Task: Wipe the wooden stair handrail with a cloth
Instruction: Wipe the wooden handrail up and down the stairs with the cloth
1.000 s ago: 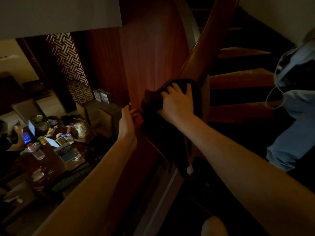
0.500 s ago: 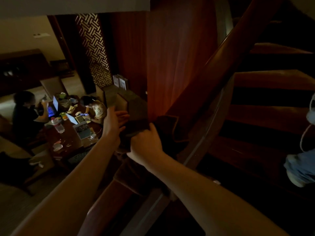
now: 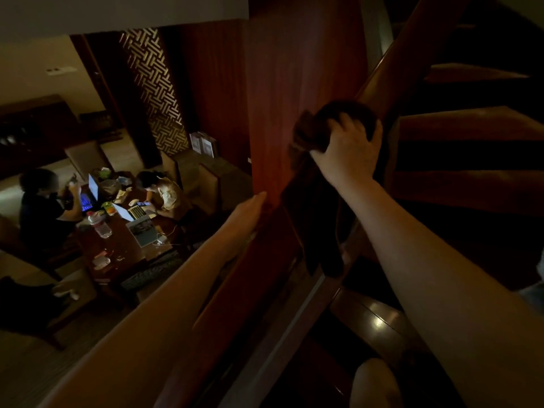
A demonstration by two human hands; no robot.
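The dark wooden handrail (image 3: 394, 63) runs from lower left up to the upper right. A dark brown cloth (image 3: 312, 131) is bunched on top of the rail, and a long tail of it hangs down beside the rail. My right hand (image 3: 348, 148) lies on the cloth with fingers curled round it, pressing it onto the rail. My left hand (image 3: 250, 212) rests lower on the outer side of the rail, fingers fairly straight; its fingertips are hidden behind the wood.
Wooden stair treads (image 3: 471, 125) climb at right. A tall red-brown wood panel (image 3: 300, 83) stands behind the rail. Below at left, two people sit at a table (image 3: 117, 248) with laptops and bottles. My knee (image 3: 374, 384) shows at the bottom.
My right hand has slid the cloth up the rail toward the upper right. My left hand has stayed low on the rail's side.
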